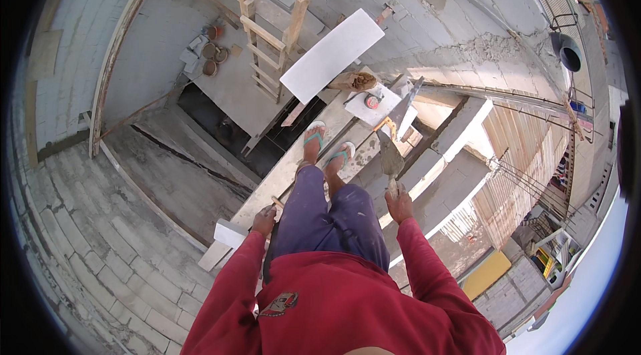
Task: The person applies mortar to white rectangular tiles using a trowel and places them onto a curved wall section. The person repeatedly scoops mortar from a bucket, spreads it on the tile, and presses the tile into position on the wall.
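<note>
Scene: I look straight down on a person in a red long-sleeved shirt and blue trousers, standing in teal flip-flops on a narrow plank walkway high over an unfinished concrete-block building.
Right hand: the right hand, at 4 o'clock from the feet, is clenched around the handle of a mortar-smeared brick trowel, blade pointing toward 12 o'clock.
Left hand: the left hand, at 7 o'clock from the feet, looks closed on a small object; I cannot make out what it is.
Ahead: a white rectangular board lies at 12 o'clock, with a wooden ladder just left of it, a paper bag and a small red-and-white reel nearer the feet.
Edges: the planks end at a dark open well at 10 o'clock and a drop beside the block wall at 3 o'clock.
Room: I judge clear footing runs only along the planks, toward 12 and 6 o'clock.
Risk: I judge a sideways step in loose sandals could mean a fall; a dropped trowel would go over the edge.
</note>
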`<state>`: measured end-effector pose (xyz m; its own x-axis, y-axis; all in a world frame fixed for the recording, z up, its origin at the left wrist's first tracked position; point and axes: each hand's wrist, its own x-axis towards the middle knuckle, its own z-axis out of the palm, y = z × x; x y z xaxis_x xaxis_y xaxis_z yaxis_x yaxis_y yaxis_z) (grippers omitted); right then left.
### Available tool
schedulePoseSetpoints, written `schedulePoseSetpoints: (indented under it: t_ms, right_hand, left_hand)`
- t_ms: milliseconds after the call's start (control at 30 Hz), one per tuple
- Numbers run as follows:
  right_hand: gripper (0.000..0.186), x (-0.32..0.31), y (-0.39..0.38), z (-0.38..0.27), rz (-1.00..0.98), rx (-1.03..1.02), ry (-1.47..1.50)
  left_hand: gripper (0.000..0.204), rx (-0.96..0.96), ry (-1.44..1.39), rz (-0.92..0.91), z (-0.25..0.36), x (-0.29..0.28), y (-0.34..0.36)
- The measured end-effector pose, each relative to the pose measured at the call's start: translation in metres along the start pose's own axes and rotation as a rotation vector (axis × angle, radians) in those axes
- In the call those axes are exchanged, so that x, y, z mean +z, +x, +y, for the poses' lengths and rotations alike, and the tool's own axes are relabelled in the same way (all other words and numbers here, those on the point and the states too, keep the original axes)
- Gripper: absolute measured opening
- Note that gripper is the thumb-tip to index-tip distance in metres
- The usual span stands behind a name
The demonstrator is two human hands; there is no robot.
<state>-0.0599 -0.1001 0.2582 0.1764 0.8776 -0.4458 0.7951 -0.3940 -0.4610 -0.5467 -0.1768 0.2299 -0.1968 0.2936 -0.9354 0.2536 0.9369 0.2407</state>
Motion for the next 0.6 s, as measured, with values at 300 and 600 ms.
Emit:
schedulePoseSetpoints:
  t_ms: [300,600]
  right_hand:
    - [0.075,0.062,0.079,0.003,-0.329,0.154,-0.165]
    - [0.066,0.329,0.200,0.148,0.152,-0.421,-0.208]
  left_hand:
    - [0.053,0.436,0.362,-0.050,0.167,0.089,-0.010]
    - [0.054,0.638,1.169,0.040,0.147,0.155,0.048]
